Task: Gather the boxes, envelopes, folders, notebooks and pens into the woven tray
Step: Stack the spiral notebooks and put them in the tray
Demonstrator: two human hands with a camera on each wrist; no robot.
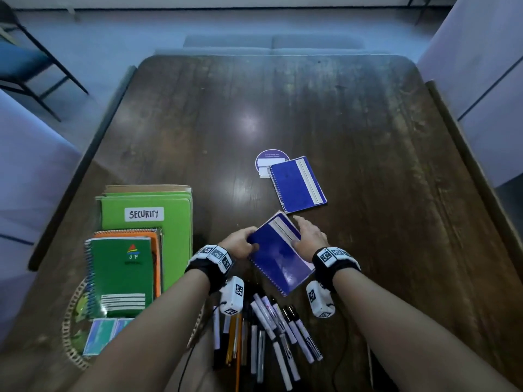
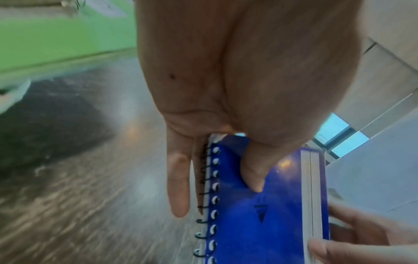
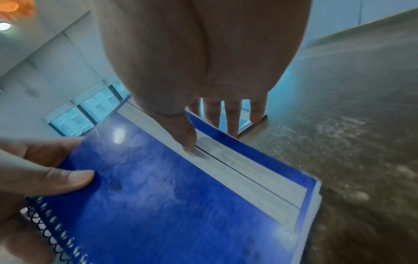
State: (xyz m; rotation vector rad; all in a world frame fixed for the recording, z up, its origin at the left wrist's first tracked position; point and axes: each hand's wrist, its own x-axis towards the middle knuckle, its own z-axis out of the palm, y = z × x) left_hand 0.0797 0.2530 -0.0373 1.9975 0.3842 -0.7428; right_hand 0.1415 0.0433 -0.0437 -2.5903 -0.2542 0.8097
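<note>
Both hands hold one blue spiral notebook tilted above the table's near middle. My left hand pinches its spiral-side corner, thumb on the cover, fingers underneath. My right hand grips the opposite edge, thumb on the grey strip, fingers below. A second blue notebook lies flat farther back. The woven tray at the near left holds a green "SECURITY" folder, an orange notebook, a green notebook and small boxes. Several pens lie loose at the near edge.
A round purple card lies on the dark wooden table, partly under the far notebook. Pale sofas flank the table on both sides. A chair stands at the far left. A thin cable runs by the pens.
</note>
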